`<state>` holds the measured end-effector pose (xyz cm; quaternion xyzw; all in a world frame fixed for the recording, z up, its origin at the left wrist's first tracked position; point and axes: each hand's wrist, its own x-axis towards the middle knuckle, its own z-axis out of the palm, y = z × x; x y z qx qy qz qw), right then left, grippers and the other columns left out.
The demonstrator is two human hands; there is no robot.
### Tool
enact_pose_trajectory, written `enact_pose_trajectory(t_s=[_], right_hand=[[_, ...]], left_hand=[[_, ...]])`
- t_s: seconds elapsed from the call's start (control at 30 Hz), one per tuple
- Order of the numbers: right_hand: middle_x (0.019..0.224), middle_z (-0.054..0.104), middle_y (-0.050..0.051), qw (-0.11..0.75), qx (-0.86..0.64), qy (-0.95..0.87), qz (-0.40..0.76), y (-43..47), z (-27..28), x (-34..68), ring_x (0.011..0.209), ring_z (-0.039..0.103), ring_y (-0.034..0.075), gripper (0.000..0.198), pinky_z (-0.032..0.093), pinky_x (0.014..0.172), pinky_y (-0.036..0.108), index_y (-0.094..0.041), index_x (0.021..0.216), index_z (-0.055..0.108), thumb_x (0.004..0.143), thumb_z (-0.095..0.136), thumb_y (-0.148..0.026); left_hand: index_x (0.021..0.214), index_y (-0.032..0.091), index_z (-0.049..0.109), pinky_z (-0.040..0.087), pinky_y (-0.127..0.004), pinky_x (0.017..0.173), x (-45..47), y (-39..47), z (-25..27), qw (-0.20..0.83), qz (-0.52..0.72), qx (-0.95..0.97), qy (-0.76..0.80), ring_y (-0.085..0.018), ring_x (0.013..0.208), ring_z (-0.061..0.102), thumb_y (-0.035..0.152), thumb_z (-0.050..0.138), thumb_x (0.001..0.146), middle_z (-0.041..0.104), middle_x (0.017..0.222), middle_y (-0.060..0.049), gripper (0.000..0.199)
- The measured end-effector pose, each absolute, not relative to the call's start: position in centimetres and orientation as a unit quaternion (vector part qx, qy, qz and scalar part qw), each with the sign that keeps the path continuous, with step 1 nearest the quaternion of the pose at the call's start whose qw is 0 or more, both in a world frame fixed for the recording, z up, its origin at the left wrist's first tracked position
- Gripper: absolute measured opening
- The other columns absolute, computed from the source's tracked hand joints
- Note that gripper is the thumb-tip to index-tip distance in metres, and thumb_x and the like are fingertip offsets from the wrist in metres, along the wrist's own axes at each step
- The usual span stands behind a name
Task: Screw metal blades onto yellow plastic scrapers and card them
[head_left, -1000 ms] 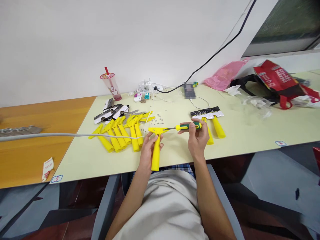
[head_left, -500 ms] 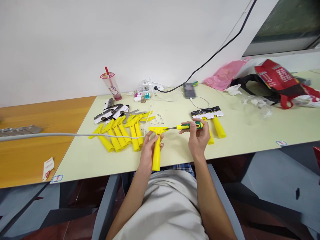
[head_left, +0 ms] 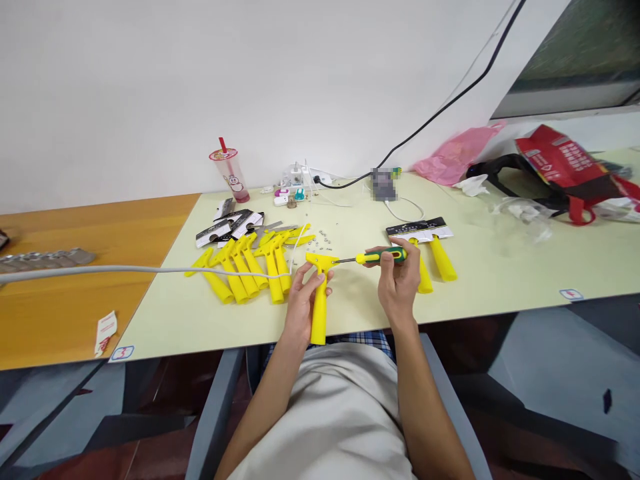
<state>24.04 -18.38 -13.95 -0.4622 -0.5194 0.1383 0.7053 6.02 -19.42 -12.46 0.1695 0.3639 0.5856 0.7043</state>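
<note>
Screwdriver (head_left: 374,257) tip right at the yellow handle (head_left: 319,312), over the table's (head_left: 175,320) near edge!
Left hand (head_left: 300,303) wraps that bright, smooth T-shape, rounded grip pointing lapward, flared head away; right hand (head_left: 399,280) pinches the green-and-yellow driver, shaft at the head's right corner. Farther in on the table, leftward, similar handles (head_left: 249,287) lie bunched; near its back edge, a tall cup (head_left: 233,179).

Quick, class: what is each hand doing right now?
Left hand: closed around a yellow T-shaped handle.
Right hand: closed on a green-and-yellow screwdriver.
</note>
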Motion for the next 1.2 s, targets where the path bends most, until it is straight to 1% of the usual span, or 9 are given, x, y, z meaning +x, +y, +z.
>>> enact_pose_trajectory(t_s=[0.17, 0.23, 0.37, 0.53, 0.67, 0.77, 0.93, 1.07, 1.2], right_hand=[[0.13, 0.075, 0.013, 0.606, -0.465, -0.624, 0.162, -18.2, -11.7, 24.4, 0.12, 0.076, 0.026, 0.047, 0.068, 0.101, 0.048, -0.028, 0.155, 0.045, 0.114, 0.062, -0.044], [0.135, 0.073, 0.014, 0.581, -0.446, -0.657, 0.178, -17.7, -9.6, 24.6, 0.122, 0.076, 0.027, 0.05, 0.067, 0.104, 0.049, -0.029, 0.157, 0.043, 0.114, 0.062, -0.043], [0.14, 0.072, 0.012, 0.562, -0.395, -0.699, 0.201, -16.5, -4.7, 24.6, 0.113, 0.08, 0.025, 0.048, 0.068, 0.104, 0.047, -0.03, 0.154, 0.048, 0.112, 0.066, -0.045], [0.123, 0.079, 0.008, 0.569, -0.363, -0.733, 0.08, -15.6, -1.3, 24.3, 0.108, 0.08, 0.026, 0.032, 0.067, 0.101, 0.046, -0.03, 0.138, 0.062, 0.112, 0.068, -0.047], [0.114, 0.08, 0.008, 0.596, -0.368, -0.713, 0.016, -14.0, -3.2, 24.5, 0.103, 0.08, 0.028, 0.022, 0.067, 0.093, 0.047, -0.03, 0.122, 0.065, 0.11, 0.069, -0.048], [0.109, 0.08, 0.008, 0.617, -0.378, -0.69, 0.016, -11.6, -5.9, 24.7, 0.096, 0.08, 0.027, 0.027, 0.067, 0.088, 0.046, -0.029, 0.126, 0.061, 0.11, 0.07, -0.049], [0.103, 0.079, 0.006, 0.637, -0.355, -0.682, 0.055, -6.9, -8.9, 24.6, 0.089, 0.078, 0.024, 0.037, 0.068, 0.086, 0.044, -0.028, 0.136, 0.055, 0.11, 0.066, -0.052], [0.115, 0.075, 0.009, 0.651, -0.33, -0.677, 0.093, -5.0, -10.2, 24.5, 0.098, 0.078, 0.022, 0.039, 0.068, 0.091, 0.044, -0.029, 0.145, 0.048, 0.113, 0.061, -0.047], [0.13, 0.071, 0.012, 0.656, -0.299, -0.677, 0.15, -5.0, -11.6, 24.1, 0.114, 0.079, 0.024, 0.043, 0.067, 0.099, 0.048, -0.03, 0.151, 0.043, 0.114, 0.06, -0.044]], left_hand=[[0.126, 0.025, 0.062, 0.062, -0.027, 0.086, 6.0, -19.3, -12.6, 0.671, 0.61, 0.158, 0.391, -0.03, 0.124, 0.081, 0.017, 0.097, 0.073, 0.08, 0.128, -0.008, 0.063], [0.126, 0.025, 0.062, 0.064, -0.031, 0.096, 5.9, -19.1, -12.2, 0.679, 0.607, 0.156, 0.383, -0.03, 0.124, 0.081, 0.015, 0.095, 0.075, 0.081, 0.128, -0.008, 0.062], [0.126, 0.025, 0.062, 0.062, -0.036, 0.111, 5.1, -18.3, -9.7, 0.682, 0.626, 0.17, 0.338, -0.029, 0.126, 0.081, 0.013, 0.093, 0.079, 0.083, 0.126, -0.009, 0.058], [0.127, 0.025, 0.06, 0.064, -0.029, 0.104, 3.8, -16.1, -6.0, 0.664, 0.655, 0.205, 0.298, -0.027, 0.126, 0.081, 0.009, 0.091, 0.08, 0.081, 0.13, -0.009, 0.058], [0.127, 0.025, 0.06, 0.065, -0.026, 0.086, 3.1, -13.4, -6.0, 0.65, 0.631, 0.27, 0.326, -0.028, 0.115, 0.084, 0.011, 0.094, 0.076, 0.082, 0.118, -0.008, 0.062], [0.123, 0.023, 0.061, 0.06, -0.023, 0.07, 2.8, -11.4, -7.3, 0.649, 0.599, 0.315, 0.348, -0.025, 0.101, 0.084, 0.014, 0.095, 0.073, 0.081, 0.104, -0.007, 0.062], [0.122, 0.021, 0.06, 0.058, -0.021, 0.068, 2.4, -8.7, -8.9, 0.68, 0.576, 0.306, 0.334, -0.019, 0.092, 0.081, 0.01, 0.098, 0.068, 0.081, 0.103, -0.008, 0.067], [0.125, 0.021, 0.059, 0.059, -0.021, 0.069, 2.2, -7.6, -9.4, 0.691, 0.578, 0.279, 0.333, -0.02, 0.095, 0.081, 0.007, 0.099, 0.066, 0.081, 0.106, -0.008, 0.072], [0.127, 0.023, 0.06, 0.062, -0.022, 0.073, 1.7, -7.7, -10.0, 0.669, 0.601, 0.27, 0.345, -0.023, 0.105, 0.082, 0.009, 0.099, 0.07, 0.081, 0.106, -0.007, 0.07]])
